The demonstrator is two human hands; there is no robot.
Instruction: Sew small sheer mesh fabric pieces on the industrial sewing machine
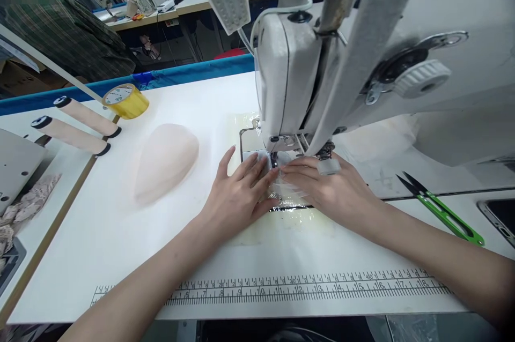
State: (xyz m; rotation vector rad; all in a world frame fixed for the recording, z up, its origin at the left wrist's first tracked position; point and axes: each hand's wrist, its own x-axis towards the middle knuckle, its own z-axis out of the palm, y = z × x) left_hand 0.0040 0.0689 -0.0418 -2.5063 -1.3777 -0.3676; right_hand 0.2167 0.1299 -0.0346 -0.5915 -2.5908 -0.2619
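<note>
My left hand [241, 189] lies palm down at the sewing machine's plate, its fingers stretched out and spread, the tips beside the presser foot [274, 160]. From the other side my right hand [330, 186] reaches in, its fingers close together on a piece of thin, see-through white fabric [287, 189] by the foot. Its thumb is hidden. Most of the fabric is covered by my hands and the machine head [287, 74]. Clear tape or film [298, 218] covers the table around the plate.
A pale, sheer cup-shaped piece [167, 162] lies left of my hands. Beyond it are yellow tape [125, 101] and two thread spools [86, 117]. Green thread snips [442, 210] and a phone [501, 218] lie right. A ruler strip [281, 289] runs along the front; a person [68, 36] is behind.
</note>
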